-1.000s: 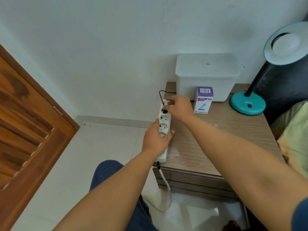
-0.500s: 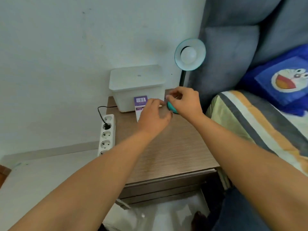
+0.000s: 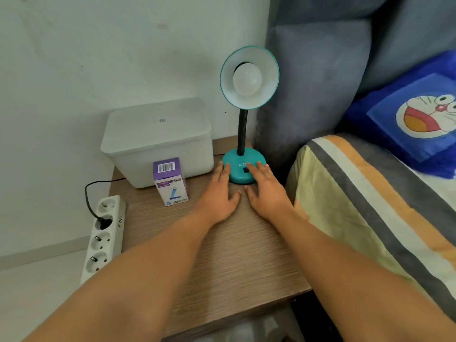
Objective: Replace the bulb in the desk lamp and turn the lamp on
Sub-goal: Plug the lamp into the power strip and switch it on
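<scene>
Well off to the left of the left hand (image 3: 217, 193), a black plug sits in the white plastic power strip (image 3: 104, 233), and just beside that hand stands a small purple-and-white cardboard bulb box (image 3: 170, 181) before a matte lidded bin (image 3: 158, 139). Both hands lie spread and flat on the wood-grain desk (image 3: 222, 255), fingertips touching the glossy teal round base of the desk lamp (image 3: 243, 169); the right hand (image 3: 265, 193) reaches its dark switch. A frosted round bulb (image 3: 246, 79) sits unlit in the shade above, so replacement looks done and switching on remains.
</scene>
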